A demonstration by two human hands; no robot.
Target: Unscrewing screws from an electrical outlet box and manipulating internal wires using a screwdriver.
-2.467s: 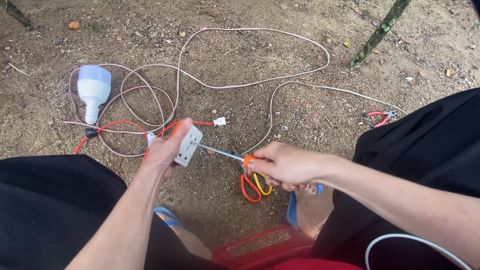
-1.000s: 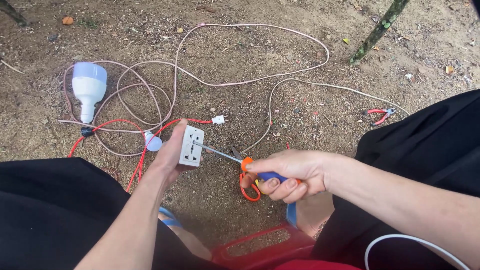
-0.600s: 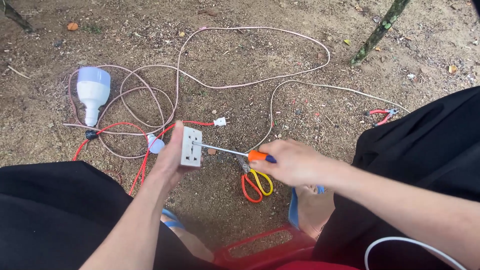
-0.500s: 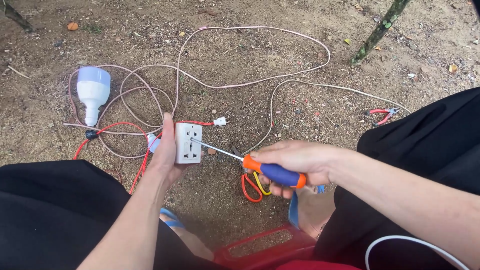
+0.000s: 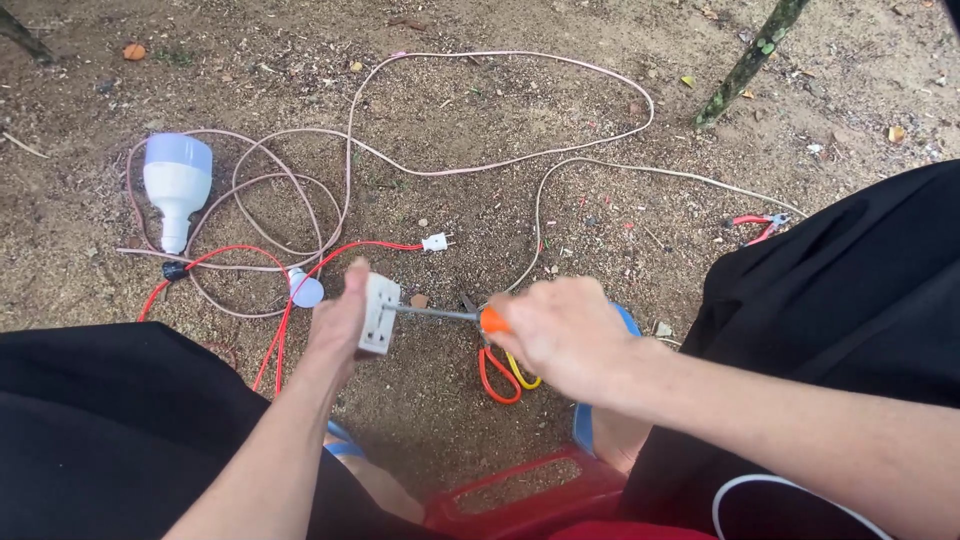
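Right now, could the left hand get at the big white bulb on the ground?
Probably not yet: the left hand holds the white socket block against the screwdriver in the right hand. The bulb lies unobstructed on open dirt.

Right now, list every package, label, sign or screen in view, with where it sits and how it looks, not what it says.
None: no package, label, sign or screen shows.
Nearest thing: the white rectangular plastic socket box, plain-faced, held in the left hand.
The right hand holds the orange-handled metal screwdriver against it.
The white plastic lamp bulb on the sandy ground shows no marking.
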